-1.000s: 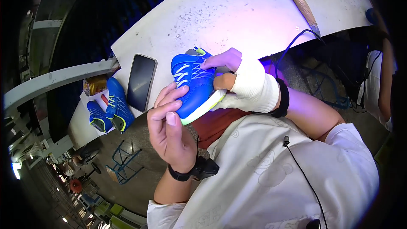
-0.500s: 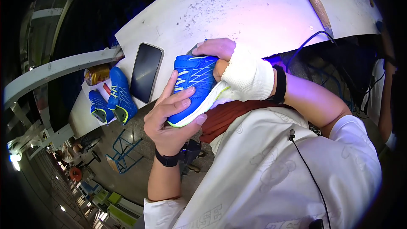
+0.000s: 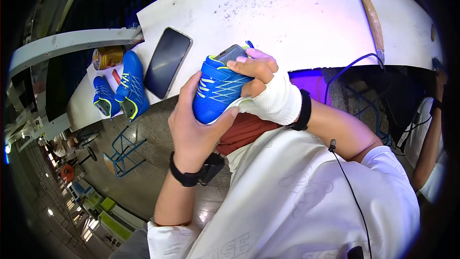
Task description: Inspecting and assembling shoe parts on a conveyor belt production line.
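Note:
A blue child's sneaker (image 3: 215, 91) with pale laces, a lime-edged collar and a white sole is held between both my hands. Inside its opening sits a dark grey block (image 3: 231, 54), seemingly the top of a shoe last. My left hand (image 3: 194, 120) is closed around the toe end, thumb toward the sole; most of its fingers are hidden behind the shoe. My right hand (image 3: 256, 73), in a white knit cuff (image 3: 282, 100), grips the heel end, with fingertips at the collar beside the grey block.
A dark-screened phone (image 3: 167, 62) lies on the white table (image 3: 287, 14). Left of it are two more blue sneakers (image 3: 132, 86) and a gold can (image 3: 108, 57). A wooden-handled tool (image 3: 373, 26) and a black cable (image 3: 352, 62) are at the right. A blue-framed stool (image 3: 124, 153) stands below.
The sneaker has been turned, so its opening and grey block now show and less sole does. My left fingers have slid from its upper to behind the toe. The whole view has shifted slightly.

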{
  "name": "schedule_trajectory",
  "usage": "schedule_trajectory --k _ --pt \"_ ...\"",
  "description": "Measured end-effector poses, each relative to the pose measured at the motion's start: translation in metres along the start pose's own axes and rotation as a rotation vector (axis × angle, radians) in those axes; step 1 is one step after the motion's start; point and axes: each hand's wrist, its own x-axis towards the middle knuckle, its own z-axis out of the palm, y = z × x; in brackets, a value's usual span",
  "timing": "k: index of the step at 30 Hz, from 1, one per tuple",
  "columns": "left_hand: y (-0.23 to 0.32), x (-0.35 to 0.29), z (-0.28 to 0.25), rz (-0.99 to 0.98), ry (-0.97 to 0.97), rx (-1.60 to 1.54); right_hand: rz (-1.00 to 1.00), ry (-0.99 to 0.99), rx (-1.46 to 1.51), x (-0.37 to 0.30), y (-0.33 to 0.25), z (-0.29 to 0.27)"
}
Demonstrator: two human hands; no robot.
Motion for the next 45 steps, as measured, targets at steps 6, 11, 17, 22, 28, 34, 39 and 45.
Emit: schedule_trajectory --k 6,11,17,22,28,34,39,45 --pt "0.041 0.018 -0.020 0.276 -0.203 -0.109 0.338 0.138 0.323 -0.006 -0.011 -0.055" --pt "0.017 -0.001 0.079 0.533 0.110 -0.035 0.095 -0.104 0.325 0.024 -0.013 -0.120" --pt "0.016 0.010 0.095 0.457 0.132 -0.398 0.148 -0.196 0.239 0.023 -0.022 -0.117" --pt "0.020 0.009 0.103 0.589 0.248 -0.516 0.259 -0.216 0.240 0.041 -0.028 -0.114" --pt "0.011 0.031 0.099 0.656 0.242 -0.564 0.171 -0.233 0.362 0.039 -0.015 -0.110" --pt "0.026 0.040 0.101 0.500 0.124 -0.581 0.237 -0.126 0.467 0.026 -0.005 -0.122" --pt "0.017 0.031 0.095 0.313 0.075 -0.235 0.571 -0.243 0.328 0.016 0.008 -0.169" --pt "0.010 0.056 0.015 0.402 -0.141 -0.504 1.197 0.242 0.889 0.033 -0.004 -0.114"
